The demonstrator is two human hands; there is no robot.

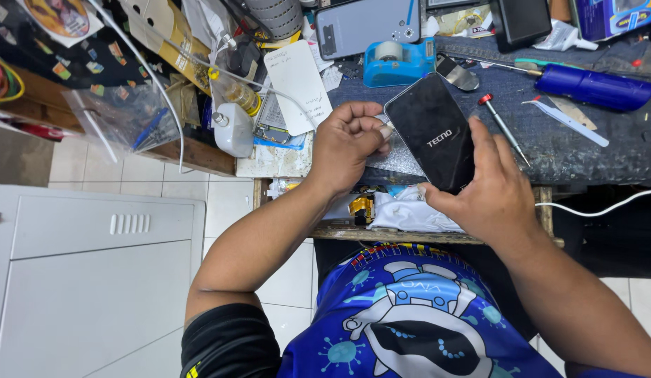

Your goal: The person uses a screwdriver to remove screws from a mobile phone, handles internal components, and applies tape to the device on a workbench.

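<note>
A black smartphone (432,133) with a dark screen is held tilted over the near edge of the workbench. My right hand (490,189) grips it from below and along its right side. My left hand (345,143) is curled in a fist at the phone's upper left edge, its fingertips pinched against that corner. What the fingers pinch is too small to tell.
The blue-grey cloth-covered bench (584,140) carries a blue tape dispenser (395,61), a blue-handled screwdriver (584,85), a small red-tipped screwdriver (502,126), a grey phone (367,24) and a white card (297,85). A white squeeze bottle (234,129) stands left. A white cabinet (94,280) is below left.
</note>
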